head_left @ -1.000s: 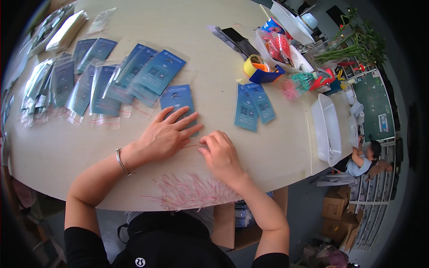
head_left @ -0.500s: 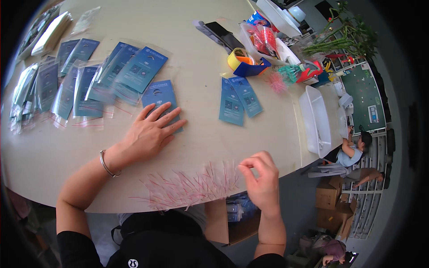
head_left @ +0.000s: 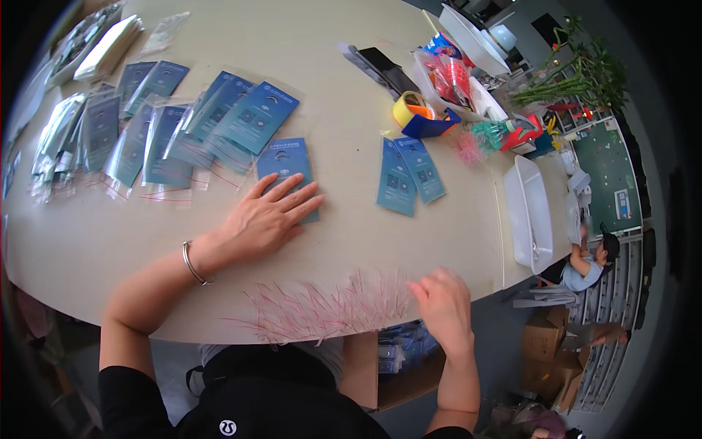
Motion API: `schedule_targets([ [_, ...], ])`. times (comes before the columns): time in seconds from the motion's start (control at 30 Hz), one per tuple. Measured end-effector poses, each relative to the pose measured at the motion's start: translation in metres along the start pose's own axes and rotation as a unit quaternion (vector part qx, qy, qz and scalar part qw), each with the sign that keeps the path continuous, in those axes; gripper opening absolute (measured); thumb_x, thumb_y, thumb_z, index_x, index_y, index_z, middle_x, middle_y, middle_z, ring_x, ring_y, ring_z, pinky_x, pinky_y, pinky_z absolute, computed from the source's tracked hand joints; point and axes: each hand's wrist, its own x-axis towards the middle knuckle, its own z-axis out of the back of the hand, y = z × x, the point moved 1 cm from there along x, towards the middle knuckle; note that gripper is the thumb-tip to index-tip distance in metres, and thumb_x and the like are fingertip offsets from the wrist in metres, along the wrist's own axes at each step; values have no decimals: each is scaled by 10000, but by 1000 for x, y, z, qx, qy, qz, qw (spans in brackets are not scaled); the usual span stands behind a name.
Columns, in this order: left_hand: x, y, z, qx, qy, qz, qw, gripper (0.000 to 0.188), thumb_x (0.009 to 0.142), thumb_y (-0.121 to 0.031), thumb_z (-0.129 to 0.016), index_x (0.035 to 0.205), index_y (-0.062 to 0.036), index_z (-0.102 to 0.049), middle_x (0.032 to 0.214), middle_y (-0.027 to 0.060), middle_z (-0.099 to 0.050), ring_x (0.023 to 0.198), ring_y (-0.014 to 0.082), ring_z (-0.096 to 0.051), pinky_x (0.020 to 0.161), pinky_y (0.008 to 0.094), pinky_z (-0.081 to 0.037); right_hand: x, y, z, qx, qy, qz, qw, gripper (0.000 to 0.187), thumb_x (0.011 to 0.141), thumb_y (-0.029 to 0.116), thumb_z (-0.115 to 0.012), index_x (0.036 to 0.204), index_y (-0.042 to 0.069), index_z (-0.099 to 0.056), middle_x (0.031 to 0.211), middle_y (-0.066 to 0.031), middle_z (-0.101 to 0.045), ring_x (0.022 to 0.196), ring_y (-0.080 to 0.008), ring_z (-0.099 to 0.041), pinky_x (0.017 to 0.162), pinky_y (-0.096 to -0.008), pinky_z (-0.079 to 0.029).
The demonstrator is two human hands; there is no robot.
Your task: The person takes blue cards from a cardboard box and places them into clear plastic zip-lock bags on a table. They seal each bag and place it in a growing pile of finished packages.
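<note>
Room | before me: pale table [head_left: 365, 245], softly lit | to my right: grey floor [head_left: 502, 355], brown cartons [head_left: 544, 333] near a pale-railed rack [head_left: 601, 369] | beyond, I see: green-topped table [head_left: 613, 161], tall leafy plant [head_left: 574, 84] higher up my view

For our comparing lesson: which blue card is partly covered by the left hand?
The blue card between the left group and right pair: the left hand covers its lower part, and no other card.
</note>
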Motion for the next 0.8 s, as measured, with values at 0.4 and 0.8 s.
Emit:
schedule_targets([
  [0.4, -3, 6, 0, -120, 1, 15, 993, 692, 929, -156, -591, 1521, -29, -254, 1576, 171, -318, 1479, 307, -274, 1202, 488, -210, 141, 57, -62, 228, -58, 54, 970, 441, 697, 73, -809, 1087, 143, -616, 932, -62, -514, 980, -275, -527, 848, -390, -428],
  [0.8, -31, 23, 22, -140, 25, -49, 989, 332, 860, -249, -709, 1105, -77, -565, 1506, 174, -422, 1435, 333, -344, 1163, 531, -269, 122, 49, -82, 280, -155, 154, 935, 115, 715, 105, -817, 793, 112, -733, 880, -4, -601, 914, -218, -552, 831, -366, -408],
])
